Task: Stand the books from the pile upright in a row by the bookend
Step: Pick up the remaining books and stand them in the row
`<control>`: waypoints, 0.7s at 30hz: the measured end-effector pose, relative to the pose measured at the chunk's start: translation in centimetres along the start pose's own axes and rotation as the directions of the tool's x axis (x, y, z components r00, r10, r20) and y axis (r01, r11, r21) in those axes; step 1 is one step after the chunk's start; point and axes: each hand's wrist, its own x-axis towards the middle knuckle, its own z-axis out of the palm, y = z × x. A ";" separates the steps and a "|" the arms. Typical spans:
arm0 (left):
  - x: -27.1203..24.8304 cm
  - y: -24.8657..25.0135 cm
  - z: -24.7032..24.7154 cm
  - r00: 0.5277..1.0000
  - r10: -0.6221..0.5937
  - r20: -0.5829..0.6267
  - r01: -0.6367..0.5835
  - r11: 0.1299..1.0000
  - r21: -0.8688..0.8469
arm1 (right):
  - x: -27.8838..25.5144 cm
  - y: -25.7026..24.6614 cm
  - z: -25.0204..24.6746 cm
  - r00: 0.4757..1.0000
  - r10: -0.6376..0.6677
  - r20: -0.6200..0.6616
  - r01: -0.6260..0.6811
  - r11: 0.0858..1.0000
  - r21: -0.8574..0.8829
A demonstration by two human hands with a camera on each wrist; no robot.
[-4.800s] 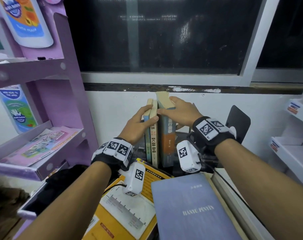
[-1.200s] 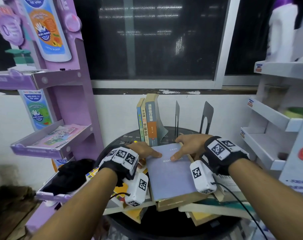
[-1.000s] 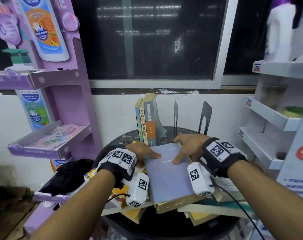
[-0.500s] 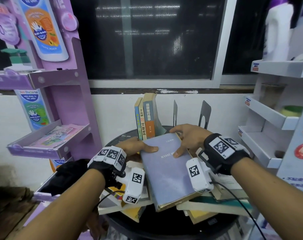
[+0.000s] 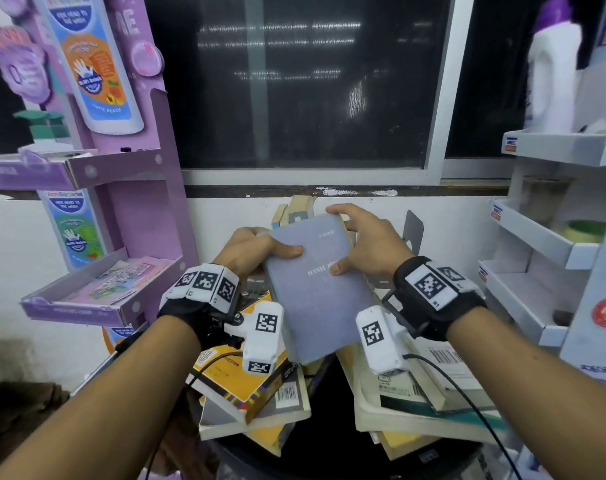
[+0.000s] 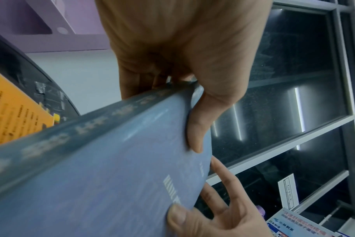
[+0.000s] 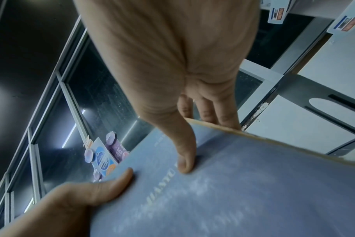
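Note:
Both hands hold a thick grey-blue book (image 5: pixel 320 292) tilted up above the pile. My left hand (image 5: pixel 256 249) grips its spine edge, thumb on the cover and fingers underneath (image 6: pixel 136 83). My right hand (image 5: pixel 367 242) grips the page edge near the top corner, thumb on the cover (image 7: pixel 184 154). Behind the lifted book, the tops of a few upright books (image 5: pixel 294 211) show against the wall. A black metal bookend (image 5: pixel 413 230) stands to their right, partly hidden by my right hand. Flat books remain in the pile: a yellow one (image 5: pixel 239 379) at left, pale ones (image 5: pixel 419 403) at right.
The round black table (image 5: pixel 329 455) carries the pile. A purple display stand (image 5: pixel 128 209) with shelves rises at the left. White shelves (image 5: pixel 544 244) stand at the right. A white wall and a dark window (image 5: pixel 294 81) lie behind the row.
The grey-blue book has been lifted off the pile and tilted up toward the upright row. Both hands rose with it, keeping their grip on its two long edges.

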 end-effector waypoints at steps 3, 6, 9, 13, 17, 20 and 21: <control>0.2 0.2 -0.3 0.989 0.105 -0.100 -0.110 0.993 -0.038 | 0.6 -0.5 0.8 0.997 -0.052 -0.065 0.056 0.997 0.057; 0.3 0.0 -0.7 0.960 0.179 -0.215 -0.191 0.981 -0.039 | 1.1 -0.8 1.8 0.991 -0.098 -0.092 0.108 0.988 0.108; -0.2 -0.9 -1.2 0.923 0.236 -0.305 -0.260 0.965 -0.037 | 1.8 -1.0 3.1 0.989 -0.129 -0.070 0.136 0.984 0.112; -0.6 -1.9 -1.7 0.890 0.285 -0.356 -0.310 0.951 -0.013 | 2.8 -1.0 4.9 0.989 -0.139 -0.056 0.145 0.981 0.130; -0.9 -3.2 -2.3 0.851 0.311 -0.422 -0.299 0.949 0.098 | 3.6 -1.2 6.7 0.989 -0.134 -0.070 0.144 0.976 0.165; -1.0 -4.1 -2.4 0.829 0.327 -0.455 -0.290 0.945 0.150 | 3.8 -1.0 7.5 0.990 -0.132 -0.050 0.139 0.972 0.190; -1.0 -4.4 -2.4 0.823 0.333 -0.460 -0.291 0.943 0.161 | 3.9 -0.8 7.7 0.990 -0.131 -0.044 0.137 0.972 0.190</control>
